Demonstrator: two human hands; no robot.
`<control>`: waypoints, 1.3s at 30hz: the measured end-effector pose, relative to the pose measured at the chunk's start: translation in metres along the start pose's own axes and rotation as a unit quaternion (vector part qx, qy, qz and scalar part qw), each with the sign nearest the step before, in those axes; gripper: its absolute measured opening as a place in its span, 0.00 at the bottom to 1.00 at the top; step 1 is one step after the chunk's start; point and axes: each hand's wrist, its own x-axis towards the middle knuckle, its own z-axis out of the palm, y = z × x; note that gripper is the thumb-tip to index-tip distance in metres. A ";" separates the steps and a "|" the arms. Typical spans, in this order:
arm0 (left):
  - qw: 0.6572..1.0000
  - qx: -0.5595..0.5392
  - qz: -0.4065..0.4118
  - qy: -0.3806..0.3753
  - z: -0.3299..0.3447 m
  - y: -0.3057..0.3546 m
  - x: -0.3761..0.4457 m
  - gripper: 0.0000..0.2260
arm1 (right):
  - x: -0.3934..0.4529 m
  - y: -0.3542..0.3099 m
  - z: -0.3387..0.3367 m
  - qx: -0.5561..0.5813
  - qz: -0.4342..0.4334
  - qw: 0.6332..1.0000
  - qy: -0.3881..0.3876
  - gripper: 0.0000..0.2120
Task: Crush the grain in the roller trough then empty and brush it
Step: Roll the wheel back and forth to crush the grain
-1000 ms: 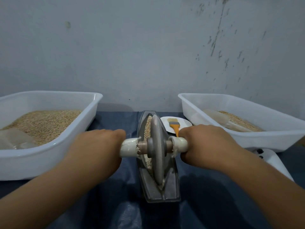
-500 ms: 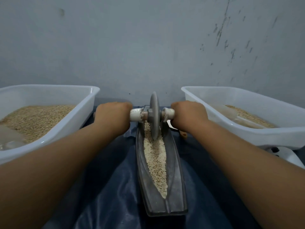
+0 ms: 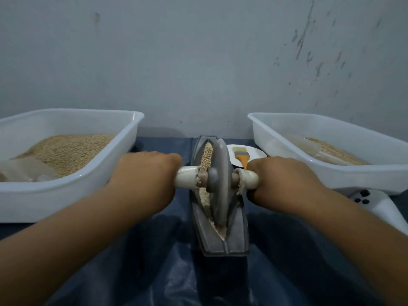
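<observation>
A grey boat-shaped trough [image 3: 237, 241] lies lengthwise in front of me on the dark blue cloth. Pale grain [image 3: 206, 160] fills its groove. A grey roller disc [image 3: 218, 184] stands upright in the groove, near the trough's middle. White handles stick out from both sides of the disc. My left hand [image 3: 143, 180] grips the left handle [image 3: 185, 179]. My right hand [image 3: 284, 184] grips the right handle [image 3: 248, 178]. An orange-handled brush [image 3: 241, 156] lies on a small white plate [image 3: 257, 153] behind the right hand.
A white tub [image 3: 72, 195] with whole grain stands at the left. Another white tub [image 3: 326, 180] with some grain and a clear scoop stands at the right. A white device with dark buttons [image 3: 375, 206] sits below the right tub. A grey wall is close behind.
The roller went to the trough's far end half a second ago and has now rolled back toward me to the middle. Both hands stayed on the handles.
</observation>
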 end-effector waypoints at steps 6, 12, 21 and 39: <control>1.000 -0.003 -0.007 0.000 -0.003 -0.001 -0.005 0.17 | -0.005 -0.002 -0.007 -0.032 -0.007 0.999 0.004 0.08; 0.998 -0.049 -0.027 0.004 0.045 -0.004 0.046 0.09 | 0.067 -0.001 0.023 -0.032 0.015 0.999 0.040 0.04; 0.998 -0.044 -0.021 0.050 0.071 -0.010 0.097 0.10 | 0.117 0.010 0.042 -0.012 0.025 0.995 0.093 0.05; 0.999 -0.024 -0.008 -0.043 -0.004 -0.002 -0.002 0.14 | -0.010 -0.003 -0.006 -0.034 -0.003 0.999 0.018 0.07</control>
